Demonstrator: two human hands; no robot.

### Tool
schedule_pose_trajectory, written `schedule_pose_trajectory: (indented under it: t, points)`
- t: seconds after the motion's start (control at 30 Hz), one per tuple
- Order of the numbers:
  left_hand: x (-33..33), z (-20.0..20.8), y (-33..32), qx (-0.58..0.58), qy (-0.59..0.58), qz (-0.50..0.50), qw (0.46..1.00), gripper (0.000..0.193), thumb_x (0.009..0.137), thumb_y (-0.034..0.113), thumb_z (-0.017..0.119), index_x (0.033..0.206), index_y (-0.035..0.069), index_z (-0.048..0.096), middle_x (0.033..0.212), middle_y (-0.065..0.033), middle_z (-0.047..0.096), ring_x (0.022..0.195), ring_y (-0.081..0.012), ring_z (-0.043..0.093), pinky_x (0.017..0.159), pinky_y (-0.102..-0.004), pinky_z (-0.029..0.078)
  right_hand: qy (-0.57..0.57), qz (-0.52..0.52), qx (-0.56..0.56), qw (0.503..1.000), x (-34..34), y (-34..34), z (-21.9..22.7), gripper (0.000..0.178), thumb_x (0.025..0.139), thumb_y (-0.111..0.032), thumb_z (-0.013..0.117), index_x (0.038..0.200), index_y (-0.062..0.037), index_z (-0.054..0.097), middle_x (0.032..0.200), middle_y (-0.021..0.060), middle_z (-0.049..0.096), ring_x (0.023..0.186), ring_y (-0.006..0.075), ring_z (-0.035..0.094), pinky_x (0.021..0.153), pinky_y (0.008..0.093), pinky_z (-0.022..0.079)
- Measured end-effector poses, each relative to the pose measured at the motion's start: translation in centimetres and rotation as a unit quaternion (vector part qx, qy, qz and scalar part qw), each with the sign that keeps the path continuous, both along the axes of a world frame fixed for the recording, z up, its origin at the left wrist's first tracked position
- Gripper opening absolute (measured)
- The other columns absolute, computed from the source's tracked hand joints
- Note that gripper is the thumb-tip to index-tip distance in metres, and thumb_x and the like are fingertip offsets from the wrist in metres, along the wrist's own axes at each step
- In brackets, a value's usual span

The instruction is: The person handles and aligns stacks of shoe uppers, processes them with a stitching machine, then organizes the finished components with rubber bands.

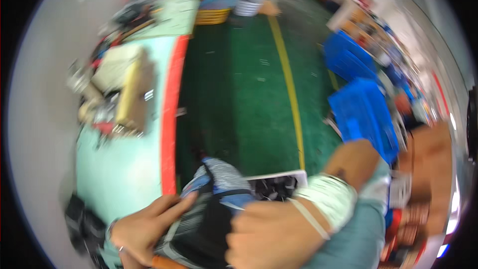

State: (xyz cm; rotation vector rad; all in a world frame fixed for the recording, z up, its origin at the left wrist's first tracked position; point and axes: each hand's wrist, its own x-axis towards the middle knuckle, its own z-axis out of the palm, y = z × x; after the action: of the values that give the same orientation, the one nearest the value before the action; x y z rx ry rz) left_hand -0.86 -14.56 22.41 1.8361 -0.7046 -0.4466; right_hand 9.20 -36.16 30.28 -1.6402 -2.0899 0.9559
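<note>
At the lower middle lies a black and grey fabric item (201,224), blurred, with a speckled grey and blue part at its far end. My left hand (149,224) is closed on its left side, fingers pointing toward the far end. On the other side, my right hand (279,234) is curled like a fist against the item; what its fingers hold is hidden. A white band wraps my right wrist. Below my left hand shows a small orange piece (167,262). A white-edged tray (301,175) of dark pieces lies just beyond my right hand.
To the left runs a pale green table (119,169) with a red edge, carrying a yellowish box (132,87) and clutter. Blue crates (361,112) and a brown cardboard box (428,169) stand at right. Baskets (246,2) sit far ahead on the green floor (249,94).
</note>
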Motion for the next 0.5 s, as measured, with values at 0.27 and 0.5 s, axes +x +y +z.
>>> schedule_pose_trajectory:
  t: [0.27,0.5]
  points:
    - [-2.6,-1.6,-2.1,-0.018,0.027,0.081,0.996,0.117,0.059,0.042,0.082,0.140,-0.012,0.016,0.121,-0.0315,0.040,0.106,-0.0410,0.045,0.093,-0.0403,0.037,0.398,0.068,0.003,0.915,4.5,1.8,-1.8,0.022,0.066,-0.020,0.057,0.054,-0.0026,0.056,0.046,0.0188,0.047,0.043,0.0335,0.051,0.041,0.0377,0.041]
    - [-3.8,-8.0,-2.1,-0.068,0.043,0.262,0.962,0.115,0.057,0.044,0.081,0.140,-0.009,0.021,0.132,-0.0276,0.038,0.120,-0.0368,0.042,0.101,-0.0381,0.034,-0.157,0.134,0.210,0.956,6.5,11.7,-11.3,0.051,0.073,-0.011,0.058,0.119,0.0107,0.050,0.112,0.0215,0.058,0.089,0.0289,0.060,0.081,0.0343,0.049]
